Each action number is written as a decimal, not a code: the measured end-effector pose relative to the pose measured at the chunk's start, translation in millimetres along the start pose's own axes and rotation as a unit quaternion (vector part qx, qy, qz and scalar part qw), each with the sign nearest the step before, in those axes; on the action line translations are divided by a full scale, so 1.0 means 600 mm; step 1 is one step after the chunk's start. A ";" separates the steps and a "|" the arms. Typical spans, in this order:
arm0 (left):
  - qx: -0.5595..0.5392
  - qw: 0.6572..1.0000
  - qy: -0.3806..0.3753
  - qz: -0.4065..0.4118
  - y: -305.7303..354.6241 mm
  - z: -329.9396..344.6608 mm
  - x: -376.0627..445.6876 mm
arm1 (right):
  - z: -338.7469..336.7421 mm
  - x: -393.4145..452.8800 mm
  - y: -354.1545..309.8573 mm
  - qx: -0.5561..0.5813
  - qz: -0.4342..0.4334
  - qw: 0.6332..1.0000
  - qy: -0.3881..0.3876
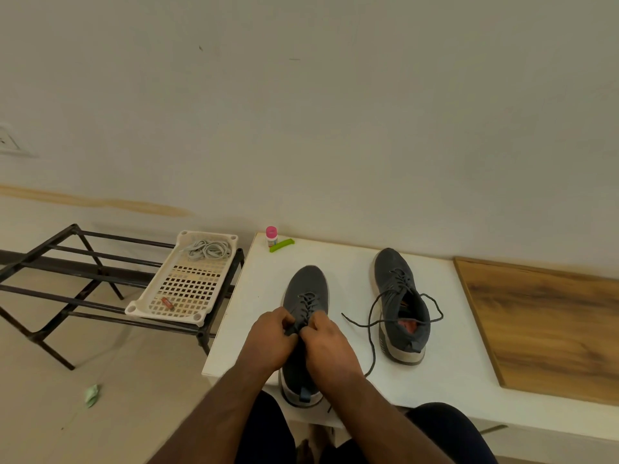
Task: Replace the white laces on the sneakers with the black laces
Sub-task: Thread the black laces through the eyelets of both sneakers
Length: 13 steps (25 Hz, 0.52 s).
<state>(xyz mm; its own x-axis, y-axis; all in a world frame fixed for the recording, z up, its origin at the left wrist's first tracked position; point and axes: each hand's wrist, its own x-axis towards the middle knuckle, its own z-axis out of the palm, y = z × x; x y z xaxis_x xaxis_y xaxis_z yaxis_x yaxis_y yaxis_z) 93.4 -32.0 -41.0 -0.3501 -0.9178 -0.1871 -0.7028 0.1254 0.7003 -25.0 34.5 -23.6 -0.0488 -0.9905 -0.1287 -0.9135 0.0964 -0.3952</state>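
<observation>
Both sneakers carry black laces; white laces [208, 248] discarded. Left hand [269, 339] and right hand [326, 346] fingers pinch near-edge sneaker's [306, 296] lace ends; far sneaker [400, 296] untied.

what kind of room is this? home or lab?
Probably a home, maybe an entryway or spare room: a bare metal shoe rack on a tiled floor, a low white table against a plain painted wall, and a wall socket. No lab gear shows.
</observation>
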 end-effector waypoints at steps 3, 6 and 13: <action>-0.006 1.000 0.002 0.001 -0.004 0.002 0.003 | 0.005 -0.001 0.005 -0.020 0.003 1.000 -0.022; -0.005 1.000 0.000 0.010 -0.002 0.005 -0.001 | -0.011 0.009 0.004 -0.018 0.020 1.000 0.003; 0.012 0.999 -0.010 0.045 -0.005 0.007 -0.004 | -0.007 0.053 0.016 0.034 0.140 0.988 0.061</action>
<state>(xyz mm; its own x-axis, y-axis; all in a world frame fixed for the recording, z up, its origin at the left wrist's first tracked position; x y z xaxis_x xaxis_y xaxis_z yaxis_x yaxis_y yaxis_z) 93.5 -28.7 -45.7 -0.4245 -0.8947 -0.1389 -0.6832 0.2158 0.6976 -36.9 3.5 -27.7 -0.3481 -0.9281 -0.1324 -0.8283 0.3706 -0.4201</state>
